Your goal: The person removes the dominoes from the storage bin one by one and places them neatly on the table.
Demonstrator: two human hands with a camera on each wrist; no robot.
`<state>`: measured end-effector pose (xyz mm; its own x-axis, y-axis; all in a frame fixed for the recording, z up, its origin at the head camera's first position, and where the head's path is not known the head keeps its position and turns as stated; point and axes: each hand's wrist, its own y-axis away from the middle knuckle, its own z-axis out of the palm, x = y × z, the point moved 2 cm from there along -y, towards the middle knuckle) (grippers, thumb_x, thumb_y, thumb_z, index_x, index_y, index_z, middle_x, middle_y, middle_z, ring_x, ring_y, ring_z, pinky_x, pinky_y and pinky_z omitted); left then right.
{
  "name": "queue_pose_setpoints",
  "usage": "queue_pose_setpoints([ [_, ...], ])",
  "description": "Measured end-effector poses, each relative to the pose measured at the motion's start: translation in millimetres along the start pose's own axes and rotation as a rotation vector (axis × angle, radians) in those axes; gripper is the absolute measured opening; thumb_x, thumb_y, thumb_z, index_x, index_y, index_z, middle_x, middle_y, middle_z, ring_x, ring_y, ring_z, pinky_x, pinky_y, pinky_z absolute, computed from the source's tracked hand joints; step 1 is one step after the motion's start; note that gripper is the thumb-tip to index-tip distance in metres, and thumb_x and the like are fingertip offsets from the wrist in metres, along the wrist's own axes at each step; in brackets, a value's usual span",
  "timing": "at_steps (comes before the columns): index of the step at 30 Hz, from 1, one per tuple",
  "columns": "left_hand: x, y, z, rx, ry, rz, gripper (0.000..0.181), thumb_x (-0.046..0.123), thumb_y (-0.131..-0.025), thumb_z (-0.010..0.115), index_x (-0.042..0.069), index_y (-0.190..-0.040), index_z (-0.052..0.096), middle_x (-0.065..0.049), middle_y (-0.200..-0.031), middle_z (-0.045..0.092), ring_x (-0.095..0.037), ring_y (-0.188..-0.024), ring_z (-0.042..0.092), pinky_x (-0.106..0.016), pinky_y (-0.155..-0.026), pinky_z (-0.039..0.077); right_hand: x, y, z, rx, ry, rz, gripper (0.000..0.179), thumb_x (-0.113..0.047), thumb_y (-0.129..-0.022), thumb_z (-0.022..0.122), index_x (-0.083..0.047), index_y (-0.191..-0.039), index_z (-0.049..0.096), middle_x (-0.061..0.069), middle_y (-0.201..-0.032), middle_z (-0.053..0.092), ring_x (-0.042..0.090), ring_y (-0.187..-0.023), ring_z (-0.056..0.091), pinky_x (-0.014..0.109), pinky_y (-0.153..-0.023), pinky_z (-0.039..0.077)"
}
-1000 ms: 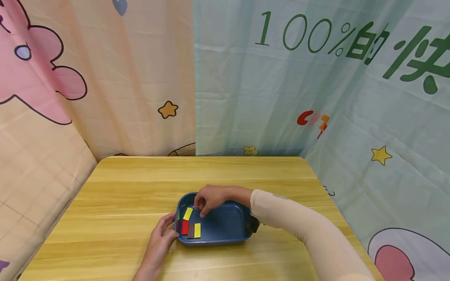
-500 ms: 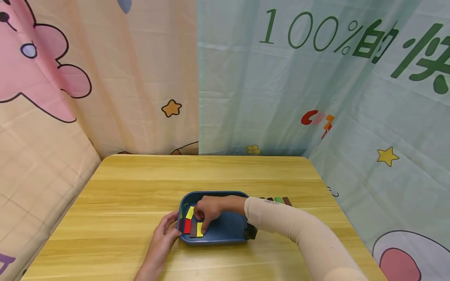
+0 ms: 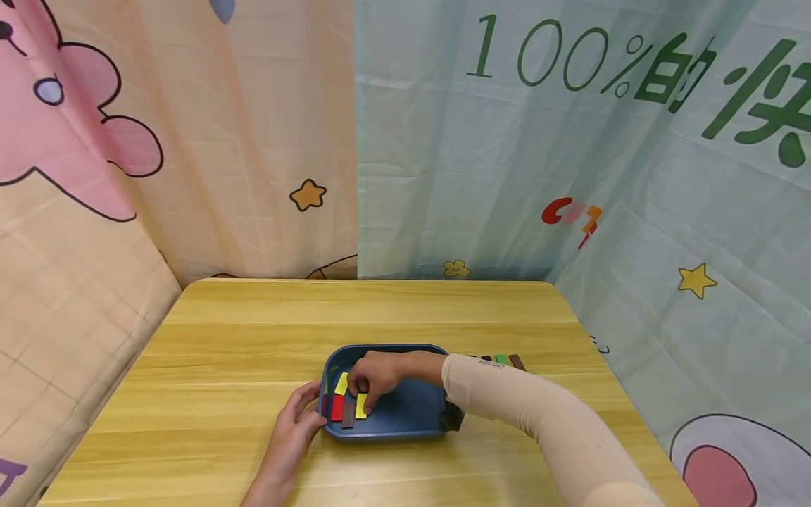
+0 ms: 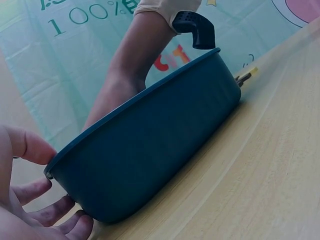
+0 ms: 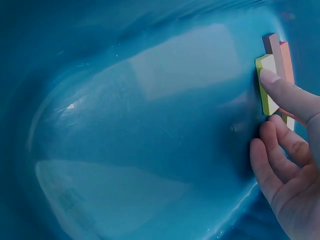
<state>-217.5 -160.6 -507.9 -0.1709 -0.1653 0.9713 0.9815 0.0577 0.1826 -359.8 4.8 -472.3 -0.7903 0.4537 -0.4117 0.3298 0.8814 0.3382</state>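
Note:
A blue plastic tray [image 3: 405,415] stands on the table. My left hand [image 3: 293,426] grips its left end, thumb and fingers spread against the rim and outer wall. Inside it, my right hand [image 3: 376,373] pinches a yellow block [image 3: 360,405]; in the right wrist view the thumb lies on that yellow block [image 5: 265,101], and the index fingertip is partly hidden. To its left a dark brown block [image 3: 348,412] and a red block [image 3: 338,408] lie side by side. Another yellow block [image 3: 341,383] sits slightly tilted behind them, close to the right fingers.
Right of the tray, behind the right sleeve, several blocks lie in a row, among them a green block [image 3: 502,360] and a brown block [image 3: 517,362]. A black wrist camera [image 3: 451,417] hangs by the tray's right end. Printed curtains [image 3: 443,176] border the table.
The right hand first reached down to the front yellow block from above; since then it has shifted that block slightly toward the tray's back. The left hand stays on the tray's end.

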Motion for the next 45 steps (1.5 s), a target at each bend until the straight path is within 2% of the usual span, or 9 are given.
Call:
queue_pose_setpoints([
  [4, 0.4, -0.6, 0.1, -0.001, -0.004, -0.001, 0.063, -0.008, -0.089, 0.053, 0.000, -0.151, 0.040, -0.022, -0.154, 0.042, -0.032, -0.130, 0.045, -0.020, -0.090, 0.047, 0, 1.1, -3, -0.021, -0.004, 0.021, 0.027, -0.023, -0.080, 0.091, -0.014, -0.090, 0.067, -0.009, -0.078, 0.058, 0.004, -0.071, 0.052, 0.016, -0.064, 0.042],
  [8, 0.1, -1.9, 0.0, -0.005, -0.011, -0.015, 0.063, -0.006, -0.090, 0.052, 0.001, -0.152, 0.039, -0.023, -0.155, 0.039, -0.033, -0.131, 0.045, -0.020, -0.089, 0.047, 2, 3.2, -4, -0.059, -0.011, 0.010, 0.026, -0.018, -0.082, 0.089, -0.016, -0.081, 0.063, -0.009, -0.073, 0.055, 0.003, -0.067, 0.050, 0.016, -0.063, 0.040],
  [12, -0.3, -3.1, 0.5, -0.003, -0.014, -0.023, 0.064, -0.006, -0.091, 0.052, 0.001, -0.153, 0.038, -0.024, -0.155, 0.038, -0.033, -0.126, 0.050, -0.020, -0.089, 0.048, 3, 6.8, -5, -0.106, -0.055, -0.008, 0.027, -0.012, -0.085, 0.085, -0.016, -0.080, 0.060, -0.009, -0.071, 0.052, 0.004, -0.065, 0.049, 0.017, -0.063, 0.039],
  [15, -0.3, -3.1, 1.2, 0.002, -0.015, -0.022, 0.064, -0.006, -0.090, 0.052, 0.001, -0.152, 0.039, -0.024, -0.154, 0.039, -0.032, -0.121, 0.053, -0.020, -0.088, 0.048, 3, 11.0, -8, -0.111, -0.092, -0.002, 0.025, -0.010, -0.088, 0.083, -0.016, -0.082, 0.059, -0.008, -0.073, 0.052, 0.005, -0.067, 0.048, 0.017, -0.065, 0.040],
  [21, -0.3, -1.5, 3.2, 0.017, -0.007, 0.004, 0.063, -0.009, -0.088, 0.052, -0.002, -0.149, 0.042, -0.025, -0.151, 0.043, -0.032, -0.116, 0.056, -0.021, -0.088, 0.048, 4, 22.5, -16, -0.062, -0.155, 0.024, 0.022, -0.007, -0.090, 0.079, -0.014, -0.084, 0.060, -0.006, -0.076, 0.052, 0.007, -0.070, 0.049, 0.019, -0.067, 0.042],
  [28, 0.3, -2.1, 2.4, 0.013, -0.016, -0.008, 0.063, -0.007, -0.090, 0.052, -0.001, -0.151, 0.040, -0.024, -0.153, 0.040, -0.032, -0.121, 0.052, -0.020, -0.089, 0.048, 4, 40.3, -24, -0.008, -0.182, 0.087, 0.018, -0.010, -0.091, 0.079, -0.015, -0.086, 0.062, -0.006, -0.076, 0.053, 0.009, -0.070, 0.050, 0.020, -0.066, 0.042],
  [37, 0.7, -0.4, 0.9, 0.021, -0.014, -0.021, 0.064, -0.008, -0.090, 0.052, 0.000, -0.152, 0.040, -0.023, -0.155, 0.040, -0.033, -0.128, 0.046, -0.018, -0.089, 0.047, 8, 58.8, -31, 0.080, -0.234, 0.106, 0.017, -0.010, -0.091, 0.079, -0.014, -0.088, 0.063, -0.006, -0.077, 0.054, 0.008, -0.070, 0.051, 0.021, -0.066, 0.043],
  [45, -0.3, -0.9, -1.4, 0.023, -0.021, -0.019, 0.064, -0.005, -0.092, 0.052, 0.001, -0.153, 0.038, -0.024, -0.155, 0.039, -0.032, -0.122, 0.052, -0.018, -0.089, 0.047, 10, 79.8, -39, 0.217, -0.264, 0.137, 0.014, -0.010, -0.090, 0.080, -0.013, -0.089, 0.066, -0.005, -0.077, 0.058, 0.009, -0.070, 0.052, 0.024, -0.065, 0.045],
])
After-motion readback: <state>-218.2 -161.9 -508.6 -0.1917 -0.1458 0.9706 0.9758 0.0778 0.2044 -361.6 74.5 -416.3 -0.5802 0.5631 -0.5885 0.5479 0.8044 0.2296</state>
